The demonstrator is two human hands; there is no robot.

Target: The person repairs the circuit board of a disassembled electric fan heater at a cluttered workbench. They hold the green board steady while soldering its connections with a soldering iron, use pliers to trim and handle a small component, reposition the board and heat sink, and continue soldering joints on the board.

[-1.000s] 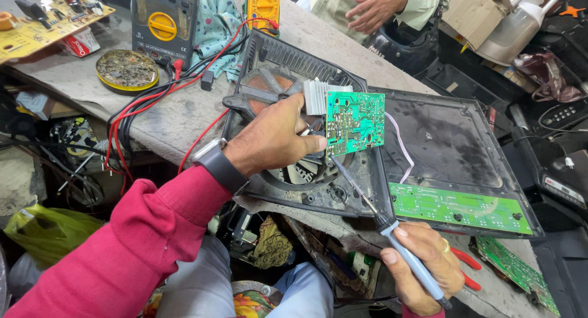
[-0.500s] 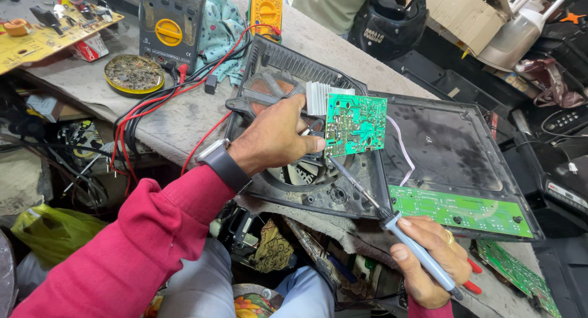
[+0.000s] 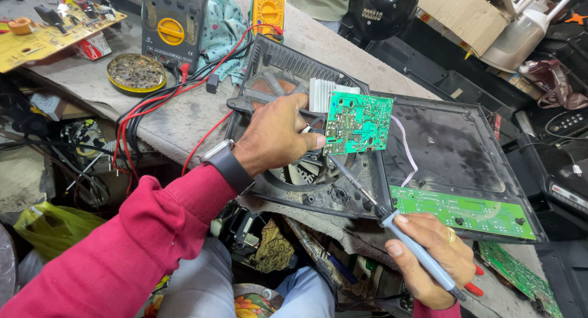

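Nearest the camera, the right hand (image 3: 429, 263) was clenched around the pale blue handle of a soldering iron (image 3: 392, 223), whose dark shaft slanted up and to the left; its tip appeared to touch the lower left corner of the green circuit board (image 3: 358, 123), though the contact point was too small to tell for sure. The left hand (image 3: 275, 134), wearing a dark wristwatch (image 3: 229, 165), gripped that board by its left edge and held it upright above the open black appliance casing (image 3: 453, 152). A finned metal heatsink (image 3: 321, 94) stood just behind the board. A long green strip board (image 3: 465, 211) lay in the casing's near edge. Farther back on the workbench (image 3: 184, 116) sat a round tin (image 3: 136, 71), a grey multimeter (image 3: 173, 24) and a yellow multimeter (image 3: 268, 8).
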